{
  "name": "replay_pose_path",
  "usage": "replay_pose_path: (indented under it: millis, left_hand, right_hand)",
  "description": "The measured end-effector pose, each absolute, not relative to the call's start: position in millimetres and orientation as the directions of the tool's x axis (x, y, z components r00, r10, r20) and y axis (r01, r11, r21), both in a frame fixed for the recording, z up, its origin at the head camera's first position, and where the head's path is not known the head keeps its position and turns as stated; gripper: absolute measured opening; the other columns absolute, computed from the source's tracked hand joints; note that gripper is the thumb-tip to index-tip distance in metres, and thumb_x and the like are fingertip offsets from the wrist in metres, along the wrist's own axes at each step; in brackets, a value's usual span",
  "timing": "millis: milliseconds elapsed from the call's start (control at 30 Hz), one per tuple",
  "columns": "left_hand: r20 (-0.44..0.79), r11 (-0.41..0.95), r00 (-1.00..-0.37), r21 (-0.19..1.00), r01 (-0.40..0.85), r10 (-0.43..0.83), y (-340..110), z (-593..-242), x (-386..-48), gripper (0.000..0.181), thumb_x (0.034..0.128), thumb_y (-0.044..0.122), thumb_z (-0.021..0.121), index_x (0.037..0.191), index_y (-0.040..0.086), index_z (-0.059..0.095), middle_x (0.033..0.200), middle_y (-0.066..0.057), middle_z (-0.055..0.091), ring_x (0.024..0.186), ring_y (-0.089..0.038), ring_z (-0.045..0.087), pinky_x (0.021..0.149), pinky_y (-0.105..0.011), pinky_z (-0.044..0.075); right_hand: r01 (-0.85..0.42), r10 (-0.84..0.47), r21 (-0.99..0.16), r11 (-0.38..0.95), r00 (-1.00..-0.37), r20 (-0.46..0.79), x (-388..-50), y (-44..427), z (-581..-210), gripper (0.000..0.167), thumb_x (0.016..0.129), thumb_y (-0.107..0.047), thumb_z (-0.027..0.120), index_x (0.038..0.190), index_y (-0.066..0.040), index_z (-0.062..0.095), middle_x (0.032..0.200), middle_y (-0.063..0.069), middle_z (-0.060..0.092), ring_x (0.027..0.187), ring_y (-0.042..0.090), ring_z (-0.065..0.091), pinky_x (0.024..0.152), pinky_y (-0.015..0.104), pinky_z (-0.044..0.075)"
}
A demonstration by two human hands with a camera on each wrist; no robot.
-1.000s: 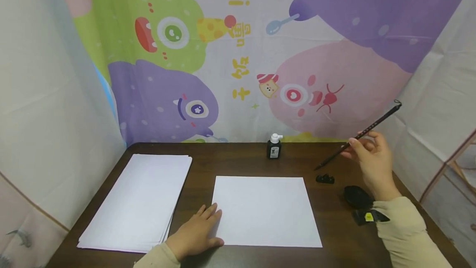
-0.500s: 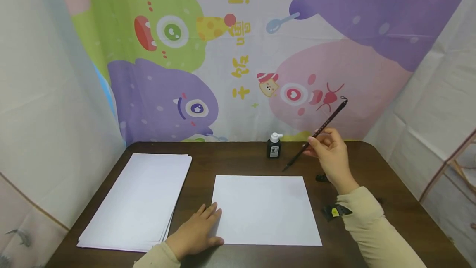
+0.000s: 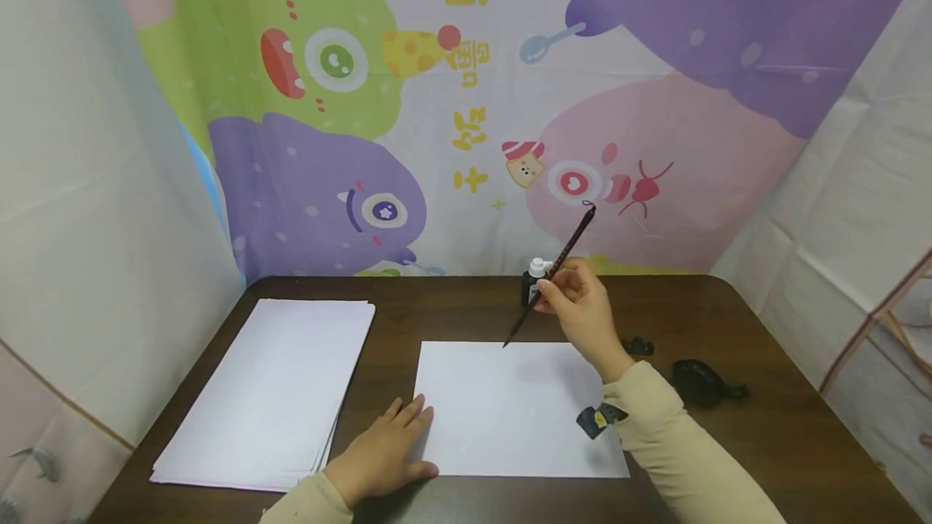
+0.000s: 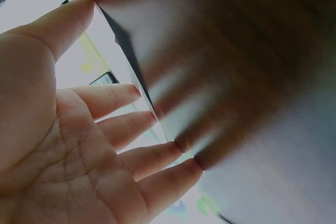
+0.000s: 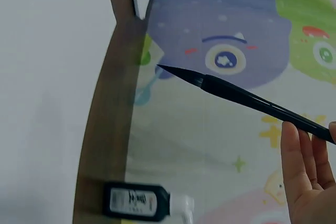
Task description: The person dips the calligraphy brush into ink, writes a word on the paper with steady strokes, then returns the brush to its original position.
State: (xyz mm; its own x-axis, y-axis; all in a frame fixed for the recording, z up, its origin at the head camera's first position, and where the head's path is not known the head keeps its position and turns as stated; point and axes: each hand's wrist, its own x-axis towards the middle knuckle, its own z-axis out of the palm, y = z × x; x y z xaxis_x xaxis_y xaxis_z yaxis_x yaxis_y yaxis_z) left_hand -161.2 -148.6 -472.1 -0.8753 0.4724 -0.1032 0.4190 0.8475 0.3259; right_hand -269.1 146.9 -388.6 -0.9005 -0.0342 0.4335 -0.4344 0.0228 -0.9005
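Note:
My right hand [image 3: 581, 310] pinches a dark writing brush [image 3: 570, 247] between thumb and fingers, tilted with its tip down over the far edge of a white sheet of paper [image 3: 502, 411]. In the right wrist view the brush [image 5: 247, 97] has a pointed dark tip, clear of the paper. My left hand [image 3: 386, 451] rests with fingers extended on the sheet's left edge; in the left wrist view the fingertips of that hand [image 4: 100, 145] touch the paper. Partly behind the right hand stands a black ink bottle [image 3: 530, 288] with a white cap, its label visible in the right wrist view.
A stack of white paper [image 3: 269, 395] lies on the left of the brown table [image 3: 437, 306]. To the right are a small black brush rest [image 3: 639, 346] and a dark rounded object [image 3: 699, 382], perhaps an inkstone. A cartoon-print curtain [image 3: 466, 103] hangs behind the table.
My right hand has carried the brush leftward from the table's right side to over the sheet's far edge. The left hand has stayed on the paper.

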Motion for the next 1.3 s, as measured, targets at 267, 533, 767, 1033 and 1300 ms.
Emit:
replay_pose_path:
  millis: [267,533,767,1033,1300]
  left_hand:
    - [-0.103,0.847,-0.874,0.322,0.423,0.476,-148,-471,-162,0.081,0.0805,0.047,0.074,0.142,0.0,0.048,0.152,-0.024,0.04,0.135,-0.056,0.036,0.106,-0.064,0.038]
    - [-0.102,0.85,-0.878,0.324,0.415,0.467,-148,-470,-161,0.08,0.0804,0.046,0.075,0.141,0.0,0.049,0.152,-0.024,0.04,0.136,-0.056,0.036,0.107,-0.064,0.037]
    - [-0.118,0.853,-0.879,0.332,0.403,0.461,-147,-471,-162,0.081,0.0805,0.047,0.075,0.142,0.001,0.049,0.153,-0.023,0.04,0.137,-0.055,0.035,0.107,-0.065,0.036]
    - [-0.117,0.852,-0.877,0.328,0.409,0.466,-148,-472,-162,0.081,0.0804,0.047,0.075,0.141,0.001,0.049,0.152,-0.023,0.04,0.136,-0.055,0.035,0.107,-0.064,0.037]
    - [-0.113,0.853,-0.877,0.32,0.413,0.467,-148,-471,-162,0.081,0.0805,0.047,0.075,0.141,0.001,0.049,0.152,-0.023,0.04,0.136,-0.056,0.036,0.105,-0.065,0.038]
  right_hand:
    - [-0.439,-0.078,-0.896,0.075,-0.898,0.433,-273,117,-398,0.025,0.091,0.0,0.065,0.109,0.006,0.049,0.09,0.01,0.053,0.071,0.011,0.066,0.071,0.038,0.062]
    - [-0.475,-0.094,-0.872,0.119,-0.88,0.466,-279,91,-407,0.021,0.091,-0.002,0.066,0.105,0.004,0.051,0.087,0.016,0.058,0.071,0.026,0.067,0.069,0.039,0.062]
    - [-0.457,-0.096,-0.878,0.144,-0.889,0.447,-279,77,-414,0.022,0.092,-0.006,0.066,0.107,0.002,0.053,0.089,0.019,0.058,0.077,0.037,0.066,0.072,0.041,0.061]
    - [-0.453,-0.099,-0.873,0.183,-0.892,0.442,-268,64,-405,0.022,0.092,0.001,0.063,0.109,0.01,0.052,0.088,0.024,0.058,0.077,0.038,0.065,0.07,0.034,0.061]
    - [-0.48,-0.088,-0.852,0.211,-0.877,0.472,-279,56,-427,0.023,0.091,-0.002,0.066,0.111,0.004,0.055,0.09,0.023,0.061,0.08,0.037,0.067,0.07,0.036,0.062]
